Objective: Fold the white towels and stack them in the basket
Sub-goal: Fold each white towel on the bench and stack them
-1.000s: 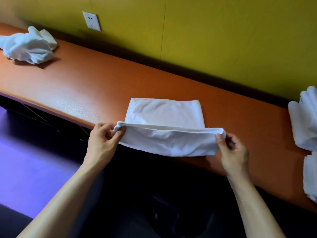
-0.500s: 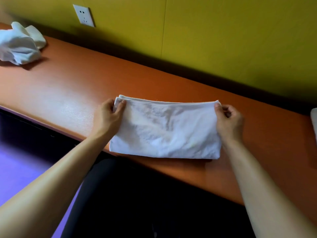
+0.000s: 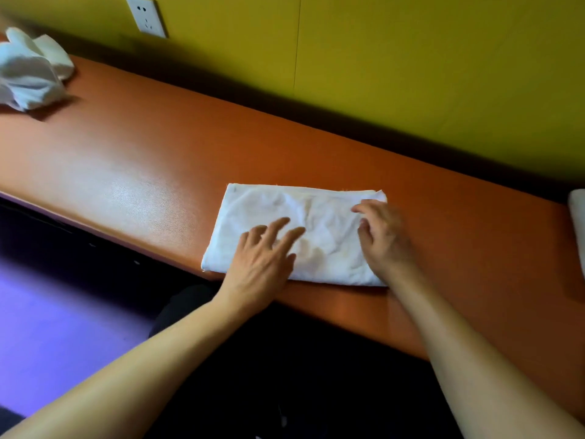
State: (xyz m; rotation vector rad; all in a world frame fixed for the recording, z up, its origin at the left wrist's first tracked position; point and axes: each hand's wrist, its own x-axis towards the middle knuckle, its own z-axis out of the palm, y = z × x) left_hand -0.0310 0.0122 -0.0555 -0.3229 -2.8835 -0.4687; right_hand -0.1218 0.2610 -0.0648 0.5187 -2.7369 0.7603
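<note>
A white towel (image 3: 272, 210), folded into a flat rectangle, lies on the orange table (image 3: 142, 160) near its front edge. My left hand (image 3: 266, 258) rests on the towel's lower left part with fingers spread and straight. My right hand (image 3: 383, 239) lies on the towel's right half, fingers loosely bent and pressing down. Neither hand grips the cloth. No basket is in view.
A crumpled pile of white towels (image 3: 28, 74) sits at the table's far left. The edge of another white towel (image 3: 577, 217) shows at the right border. A yellow wall with a white socket (image 3: 145, 15) runs behind the table.
Both hands carried the towel's near edge over to the far edge, let go of the corners, and now lie flat on top of the folded towel.
</note>
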